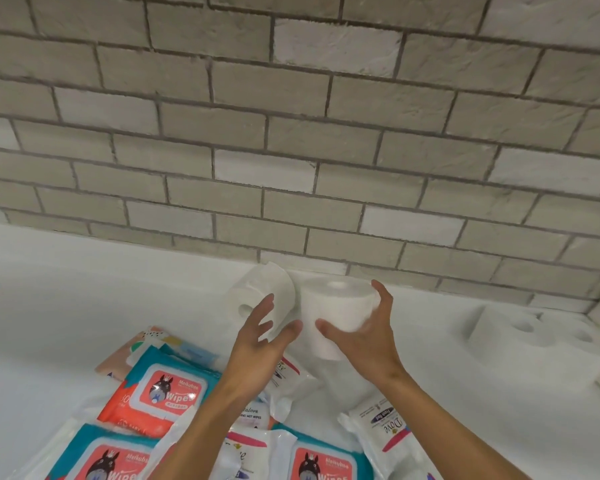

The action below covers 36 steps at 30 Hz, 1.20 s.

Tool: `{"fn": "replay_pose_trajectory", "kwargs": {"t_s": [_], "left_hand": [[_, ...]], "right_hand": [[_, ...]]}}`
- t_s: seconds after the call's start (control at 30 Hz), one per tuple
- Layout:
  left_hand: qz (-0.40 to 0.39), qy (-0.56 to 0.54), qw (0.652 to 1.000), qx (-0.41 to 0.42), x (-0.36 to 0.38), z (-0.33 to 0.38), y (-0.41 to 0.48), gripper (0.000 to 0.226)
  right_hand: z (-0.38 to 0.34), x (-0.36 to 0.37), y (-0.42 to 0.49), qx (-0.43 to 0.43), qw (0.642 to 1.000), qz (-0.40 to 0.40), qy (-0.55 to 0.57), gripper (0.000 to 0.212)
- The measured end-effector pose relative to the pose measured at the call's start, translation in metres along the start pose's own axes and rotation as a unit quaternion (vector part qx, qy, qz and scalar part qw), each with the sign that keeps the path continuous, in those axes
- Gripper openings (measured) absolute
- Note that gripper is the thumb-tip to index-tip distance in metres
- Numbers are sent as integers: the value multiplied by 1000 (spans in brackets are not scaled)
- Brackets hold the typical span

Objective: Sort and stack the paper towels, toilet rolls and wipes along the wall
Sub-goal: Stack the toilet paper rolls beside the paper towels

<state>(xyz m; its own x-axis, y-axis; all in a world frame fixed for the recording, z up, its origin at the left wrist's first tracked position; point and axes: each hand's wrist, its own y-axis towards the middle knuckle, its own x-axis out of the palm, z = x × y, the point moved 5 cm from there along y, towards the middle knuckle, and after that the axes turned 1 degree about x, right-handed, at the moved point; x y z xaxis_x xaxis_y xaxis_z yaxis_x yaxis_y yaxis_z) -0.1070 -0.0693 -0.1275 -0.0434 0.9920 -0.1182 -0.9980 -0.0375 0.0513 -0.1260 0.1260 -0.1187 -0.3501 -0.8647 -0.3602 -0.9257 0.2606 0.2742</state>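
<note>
Right hand [364, 327] wraps a white roll [335, 311] w/ thumb near side, fingers far side, lifted by the brick wall [291, 150]. Left hand [260, 336] is spread open, holding nothing, just left of it. Roll looks light, soft, squashable: grip mid-body, gently. Wipes packs [163, 389] lie near; prob. slippery.

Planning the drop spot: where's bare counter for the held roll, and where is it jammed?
Right hand grips the roll; left hand is open. Bare counter: the left stretch along the wall, and between the held roll and the rolls at right. Crowded: wipes packs fill the near edge; a loose roll sits just left.
</note>
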Motion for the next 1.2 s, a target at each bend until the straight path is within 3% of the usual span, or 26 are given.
{"fn": "replay_pose_trajectory", "kwargs": {"t_s": [0.2,0.33,0.4,0.6,0.73,0.9,1.0,1.2], "left_hand": [[-108,-54,993,-8,10,1,-4,99],[-136,-87,987,14,0,4,-11,89],[-129,-97,987,14,-8,3,-12,91],[-104,-91,990,11,-42,-3,-14,127],[-48,-109,993,-1,-66,-13,-10,121],[25,-131,991,3,-93,-22,-4,112],[46,-119,992,-2,-105,-27,-3,115],[99,-60,993,-10,-129,-38,-1,117]], "right_hand": [[-29,-2,-47,43,989,-34,138,99],[-40,6,-68,41,981,-69,178,94],[-42,14,-74,42,972,-110,202,89],[-46,42,-70,72,933,-245,255,79],[-50,64,-43,113,924,-315,183,71],[-49,79,13,193,924,-311,108,56],[-38,93,42,251,927,-279,29,71],[-13,132,74,402,886,-227,48,125]]}}
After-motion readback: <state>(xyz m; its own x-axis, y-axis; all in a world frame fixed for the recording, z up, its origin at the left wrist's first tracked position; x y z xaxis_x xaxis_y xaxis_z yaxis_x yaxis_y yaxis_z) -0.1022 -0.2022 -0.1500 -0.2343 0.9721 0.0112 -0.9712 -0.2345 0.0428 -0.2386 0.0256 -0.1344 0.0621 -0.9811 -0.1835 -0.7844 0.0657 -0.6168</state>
